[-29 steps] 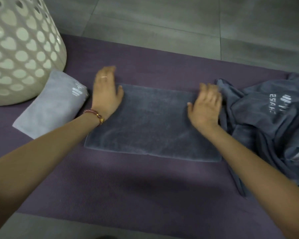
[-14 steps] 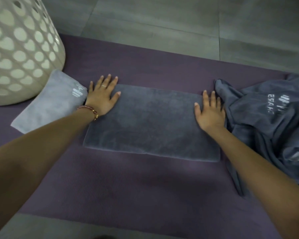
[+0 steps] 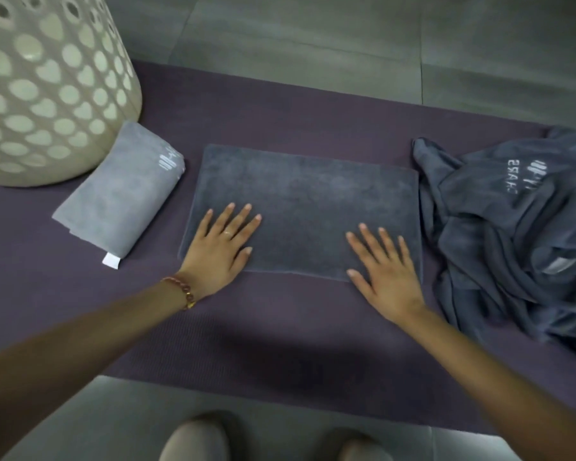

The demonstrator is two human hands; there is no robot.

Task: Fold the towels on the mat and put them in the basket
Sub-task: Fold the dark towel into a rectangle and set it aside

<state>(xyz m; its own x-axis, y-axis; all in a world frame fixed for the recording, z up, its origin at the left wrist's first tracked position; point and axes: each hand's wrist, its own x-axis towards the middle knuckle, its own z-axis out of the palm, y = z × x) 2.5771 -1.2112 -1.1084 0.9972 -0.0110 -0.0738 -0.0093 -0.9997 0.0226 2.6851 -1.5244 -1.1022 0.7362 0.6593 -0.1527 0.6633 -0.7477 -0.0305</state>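
Step in hand: I judged it to be the pressing-flat of the dark towel (image 3: 306, 201), already a neat rectangle, ahead of another fold.
Dark towel: it lay on the mat (image 3: 280, 334) at the middle of my view, long side running nine to three o'clock.
Left hand (image 3: 220, 251): it rested flat at the towel's seven o'clock corner, fingers straight and spread, gripping nothing, the heel of the palm over the near edge.
Right hand (image 3: 388, 271): it rested flat at the towel's five o'clock corner, fingers straight and apart, holding nothing.
Next move: in my reading it called for pinching one short edge, carrying it across to the other with the corners matched, then lifting the bundle to the basket (image 3: 47, 94) at ten o'clock.
Risk: I thought a loose pinch would let the layers slide apart.
Towels counted: one flat under the hands; one light grey folded towel (image 3: 120, 201) at nine o'clock, just beside the basket's foot; one crumpled heap (image 3: 512, 241) at three o'clock, touching the flat towel's far right corner. I could not tell how many pieces the heap held.
Baskets counted: one, standing on the mat; its inside was out of my view.
Mats counted: one.
Hands counted: two, with a bracelet (image 3: 180, 289) on the left wrist.
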